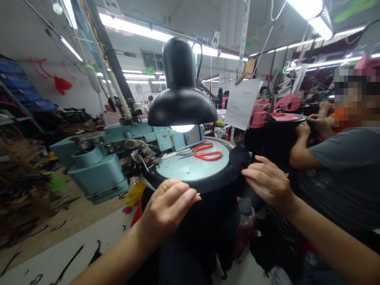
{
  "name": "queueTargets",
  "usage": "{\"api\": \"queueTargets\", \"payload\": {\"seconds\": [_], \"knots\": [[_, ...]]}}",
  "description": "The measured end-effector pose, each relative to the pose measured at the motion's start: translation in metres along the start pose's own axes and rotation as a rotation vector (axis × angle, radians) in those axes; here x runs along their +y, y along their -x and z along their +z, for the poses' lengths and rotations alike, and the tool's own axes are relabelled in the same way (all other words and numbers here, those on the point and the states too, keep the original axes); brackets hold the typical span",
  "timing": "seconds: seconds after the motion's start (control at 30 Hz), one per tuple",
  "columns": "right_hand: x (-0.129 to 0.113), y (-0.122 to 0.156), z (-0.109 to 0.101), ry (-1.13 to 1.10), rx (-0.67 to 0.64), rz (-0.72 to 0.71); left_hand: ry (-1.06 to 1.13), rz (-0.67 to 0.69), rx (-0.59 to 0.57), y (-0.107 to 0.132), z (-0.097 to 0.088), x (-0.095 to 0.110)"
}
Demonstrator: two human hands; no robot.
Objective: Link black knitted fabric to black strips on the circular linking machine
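Note:
A round linking machine has a pale blue dial top (190, 168) with black knit fabric (219, 186) draped over its rim. My left hand (170, 204), a gold ring on one finger, rests on the fabric at the near rim, fingers curled and pinching it together with a small metal tool. My right hand (267, 180) lies at the right rim, fingertips pressed onto the fabric's edge. Red-handled scissors (206, 152) lie on the dial top, beyond both hands.
A black desk lamp (181, 93) hangs lit over the dial. The blue machine body (101, 166) extends left. A paper sheet (242, 103) hangs behind. A co-worker in a grey shirt (341, 174) sits at right at another machine. A plastic bottle (245, 221) stands below.

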State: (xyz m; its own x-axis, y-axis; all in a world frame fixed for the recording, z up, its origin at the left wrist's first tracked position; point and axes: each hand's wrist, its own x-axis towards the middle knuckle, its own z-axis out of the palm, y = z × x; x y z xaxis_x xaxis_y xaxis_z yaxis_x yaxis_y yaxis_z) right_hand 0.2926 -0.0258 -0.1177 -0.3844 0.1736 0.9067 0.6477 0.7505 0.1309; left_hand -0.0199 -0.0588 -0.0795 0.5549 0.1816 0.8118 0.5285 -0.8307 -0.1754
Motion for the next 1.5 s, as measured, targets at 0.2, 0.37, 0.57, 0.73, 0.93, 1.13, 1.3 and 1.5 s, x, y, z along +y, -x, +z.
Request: {"api": "queueTargets", "payload": {"seconds": [0.2, 0.37, 0.57, 0.73, 0.93, 1.13, 1.3, 1.5], "knots": [[-0.004, -0.031, -0.009, -0.055, -0.066, 0.036, 0.103, -0.129, -0.024, -0.002, 0.0, 0.003], [0.014, -0.083, -0.009, -0.351, -0.607, -0.011, 0.087, -0.136, -0.04, 0.001, -0.003, 0.005], [0.013, -0.048, -0.016, -0.294, -0.27, -0.047, 0.152, -0.207, -0.001, 0.004, -0.002, 0.005], [0.002, -0.015, -0.022, -0.175, -0.124, -0.089, 0.216, -0.221, -0.014, 0.003, -0.002, 0.001], [0.0, -0.006, -0.011, -0.136, -0.026, -0.046, 0.116, -0.097, 0.005, 0.01, -0.005, -0.002], [-0.002, -0.004, -0.011, -0.108, -0.013, -0.048, 0.069, -0.073, 0.003, 0.011, -0.006, -0.006], [-0.003, -0.005, -0.008, -0.121, 0.0, -0.043, 0.103, -0.076, -0.014, 0.008, -0.005, -0.008], [-0.005, -0.004, -0.006, -0.131, -0.001, -0.028, 0.103, -0.017, -0.076, 0.006, -0.008, -0.009]]}}
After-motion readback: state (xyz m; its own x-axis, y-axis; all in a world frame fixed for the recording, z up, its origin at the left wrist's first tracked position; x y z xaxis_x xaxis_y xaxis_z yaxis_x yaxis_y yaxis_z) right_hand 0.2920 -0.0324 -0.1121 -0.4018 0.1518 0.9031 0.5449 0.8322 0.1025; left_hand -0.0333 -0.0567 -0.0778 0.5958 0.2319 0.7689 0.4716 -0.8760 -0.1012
